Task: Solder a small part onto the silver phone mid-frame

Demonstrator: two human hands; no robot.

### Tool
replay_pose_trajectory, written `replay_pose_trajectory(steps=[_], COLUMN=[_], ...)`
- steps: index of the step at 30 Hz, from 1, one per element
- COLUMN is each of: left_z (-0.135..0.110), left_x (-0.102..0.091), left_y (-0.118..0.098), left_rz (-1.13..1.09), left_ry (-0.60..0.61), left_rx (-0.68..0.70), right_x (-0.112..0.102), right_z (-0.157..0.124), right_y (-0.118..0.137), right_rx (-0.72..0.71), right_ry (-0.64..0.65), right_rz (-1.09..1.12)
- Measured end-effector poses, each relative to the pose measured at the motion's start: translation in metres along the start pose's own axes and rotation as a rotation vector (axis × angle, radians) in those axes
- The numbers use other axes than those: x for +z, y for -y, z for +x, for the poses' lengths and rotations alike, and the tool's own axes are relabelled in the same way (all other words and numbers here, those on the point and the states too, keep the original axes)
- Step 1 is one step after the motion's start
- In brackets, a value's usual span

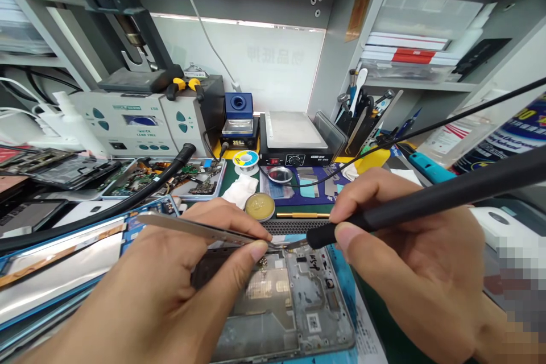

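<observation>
Phone frame [275,318] between and beneath hands [170,278] (tweezers [187,227] in left, black-handled tool [426,203] in right [418,264])

Light is bright, edges stretch, and the lower right pixelates.

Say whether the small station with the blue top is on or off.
The small station is on: lit digits, starting 355, show on its front display.

We're seeing a grey phone frame [313,296] lying flat, tweezers [200,230] and a black-handled tool [409,207] (perhaps touching it) slanting above.
</observation>
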State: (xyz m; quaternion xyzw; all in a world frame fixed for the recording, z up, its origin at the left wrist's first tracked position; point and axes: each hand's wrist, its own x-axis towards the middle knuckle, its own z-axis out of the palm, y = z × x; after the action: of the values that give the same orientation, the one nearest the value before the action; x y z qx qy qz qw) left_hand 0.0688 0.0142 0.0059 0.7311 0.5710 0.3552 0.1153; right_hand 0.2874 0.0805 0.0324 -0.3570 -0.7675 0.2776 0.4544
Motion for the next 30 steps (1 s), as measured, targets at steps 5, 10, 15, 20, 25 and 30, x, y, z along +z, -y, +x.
replay_pose_trajectory(steps=[5,10,15,20,25,30], left_z=[0.0004,0.0011,-0.0012,0.0006,-0.0002,-0.0013], left_x=[0.0005,0.0018,0.0010,0.0003,0.0031,0.0044], left_y=[0.0005,0.0020,0.0009,0.0038,0.0045,0.0029], left_rz=[-0.003,0.010,0.032,0.042,0.034,0.043], left_ry=[-0.008,-0.024,-0.034,-0.055,-0.051,-0.069], left_rx=[0.015,0.034,0.038,0.043,0.054,0.046], right_x=[0.0003,0.0012,0.0022,0.0007,0.0009,0.0005], right_z=[0.0023,0.0018,0.0025,0.0023,0.0040,0.0040], right_y=[0.0011,-0.0007,-0.0008,-0.0016,-0.0034,-0.0026], right_rx=[-0.011,-0.044,-0.028,-0.017,0.002,0.002], right_ry=[-0.001,-0.026,0.003,-0.017,-0.011,-0.042], right_rz=[0.002,-0.004,-0.002,0.012,0.043,0.033])
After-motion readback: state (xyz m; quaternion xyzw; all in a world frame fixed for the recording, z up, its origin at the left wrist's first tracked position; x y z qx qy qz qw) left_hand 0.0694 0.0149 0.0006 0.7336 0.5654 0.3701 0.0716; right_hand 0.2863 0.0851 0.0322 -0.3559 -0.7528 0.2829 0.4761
